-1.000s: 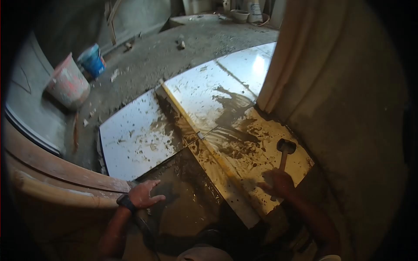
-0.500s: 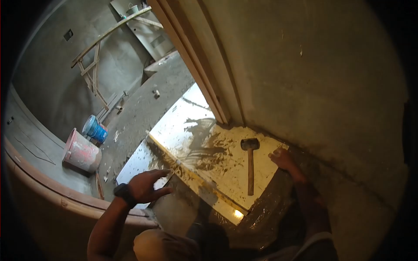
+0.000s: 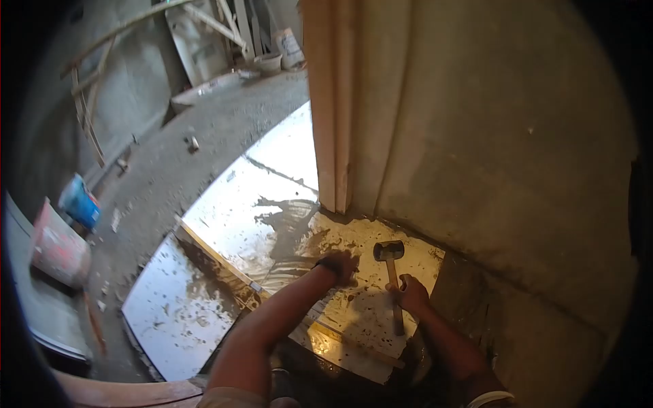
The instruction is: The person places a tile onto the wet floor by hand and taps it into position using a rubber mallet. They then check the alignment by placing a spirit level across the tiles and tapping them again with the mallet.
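A rubber mallet [image 3: 389, 250] with a dark head and wooden handle lies over a mud-smeared white tile [image 3: 367, 309]. My right hand [image 3: 412, 296] is closed around the middle of its handle. My left hand [image 3: 342, 267] reaches over the same tile, left of the mallet head, with its fingers stretched out over the surface; shadow hides their exact contact. A long yellow straightedge, apparently a spirit level [image 3: 216, 255], runs diagonally across the tiles, partly covered by my left forearm.
A wooden door frame [image 3: 330, 109] and a bare plaster wall [image 3: 503, 136] rise beyond the tiles. At left stand a dirty pink bucket [image 3: 61, 248] and a blue bucket [image 3: 80, 202]. Further off is a wooden trestle [image 3: 85, 109] on a rough floor [image 3: 156, 177] with scattered debris.
My left hand has moved right, onto the muddy tile. My right hand has left the tile's edge and taken hold of the mallet handle. The view has turned to the right.
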A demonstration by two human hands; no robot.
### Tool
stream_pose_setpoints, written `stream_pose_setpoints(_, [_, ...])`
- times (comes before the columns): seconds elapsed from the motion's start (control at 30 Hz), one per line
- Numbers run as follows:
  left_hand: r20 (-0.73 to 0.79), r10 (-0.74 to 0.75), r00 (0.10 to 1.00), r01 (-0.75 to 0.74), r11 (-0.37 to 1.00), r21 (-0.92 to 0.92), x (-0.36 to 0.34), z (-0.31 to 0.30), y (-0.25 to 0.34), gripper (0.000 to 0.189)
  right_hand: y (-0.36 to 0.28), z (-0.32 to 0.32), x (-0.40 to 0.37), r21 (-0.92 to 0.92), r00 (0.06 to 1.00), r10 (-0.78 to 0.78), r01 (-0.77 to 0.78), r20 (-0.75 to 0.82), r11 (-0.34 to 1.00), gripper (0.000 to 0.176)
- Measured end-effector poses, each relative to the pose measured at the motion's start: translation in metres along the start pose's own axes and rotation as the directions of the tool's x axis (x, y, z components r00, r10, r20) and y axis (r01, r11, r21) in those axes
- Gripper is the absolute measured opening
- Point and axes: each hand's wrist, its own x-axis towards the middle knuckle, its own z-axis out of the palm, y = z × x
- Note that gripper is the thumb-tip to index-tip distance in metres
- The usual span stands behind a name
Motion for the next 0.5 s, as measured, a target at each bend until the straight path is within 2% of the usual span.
stream_pose_setpoints(0.03, [-0.045,-0.027,0.999,0.025,0.999,-0.042,0.017,0.009,-0.005,0.091,-0.005,0.007,-0.002,0.011,0.996,0.053,-0.052,-0.076,0.999,0.07])
stream_pose_setpoints(0.07, [-0.051,-0.022,0.998,0.018,0.996,-0.088,0.03,0.019,-0.007,0.091,-0.007,0.016,-0.003,0.092,0.994,0.079,-0.071,-0.081,0.993,0.064])
stream_pose_setpoints(0.1, [-0.078,-0.029,0.997,0.026,0.999,-0.041,0.043,0.019,-0.011,0.096,-0.011,0.022,-0.003,0.061,0.994,0.079,-0.074,-0.079,0.995,0.064])
stream_pose_setpoints(0.13, [-0.106,-0.036,0.994,0.037,0.999,0.013,0.054,0.016,-0.016,0.102,-0.018,0.026,-0.003,0.002,0.988,0.059,-0.059,-0.143,0.998,0.06])
stream_pose_setpoints(0.17, [-0.116,-0.03,0.993,0.029,1.0,-0.006,0.064,0.015,-0.02,0.102,-0.024,0.029,-0.005,-0.056,0.978,0.037,-0.049,-0.204,0.997,0.056])
stream_pose_setpoints(0.2, [-0.122,-0.007,0.993,0.006,1.0,-0.013,0.072,0.016,-0.023,0.106,-0.036,0.032,-0.008,-0.007,0.967,0.081,-0.085,-0.24,0.996,0.046])
stream_pose_setpoints(0.23, [-0.124,0.014,0.992,-0.017,0.999,-0.027,0.072,0.014,-0.026,0.111,-0.036,0.038,-0.004,-0.035,0.969,0.083,-0.093,-0.233,0.995,0.046])
stream_pose_setpoints(0.3, [-0.089,-0.023,0.996,0.014,0.996,-0.09,0.071,0.024,-0.035,0.113,-0.03,0.052,-0.004,-0.066,0.928,0.041,-0.071,-0.37,0.995,0.04])
stream_pose_setpoints(0.37, [-0.304,0.028,0.952,-0.071,0.989,-0.133,0.068,0.042,-0.048,0.113,-0.032,0.051,-0.005,-0.078,0.942,0.052,-0.082,-0.331,0.994,0.038])
stream_pose_setpoints(0.43, [-0.285,0.022,0.958,-0.07,0.985,-0.16,0.064,0.037,-0.051,0.111,-0.036,0.05,-0.003,0.112,0.948,0.201,-0.178,-0.248,0.978,0.039])
stream_pose_setpoints(0.47, [-0.289,0.018,0.957,-0.066,0.986,-0.156,0.064,0.037,-0.05,0.11,-0.037,0.046,-0.005,0.187,0.97,0.134,-0.096,-0.202,0.978,0.041])
stream_pose_setpoints(0.5, [-0.292,0.013,0.956,-0.06,0.987,-0.151,0.065,0.038,-0.051,0.11,-0.033,0.045,-0.003,0.172,0.969,0.144,-0.11,-0.201,0.979,0.041])
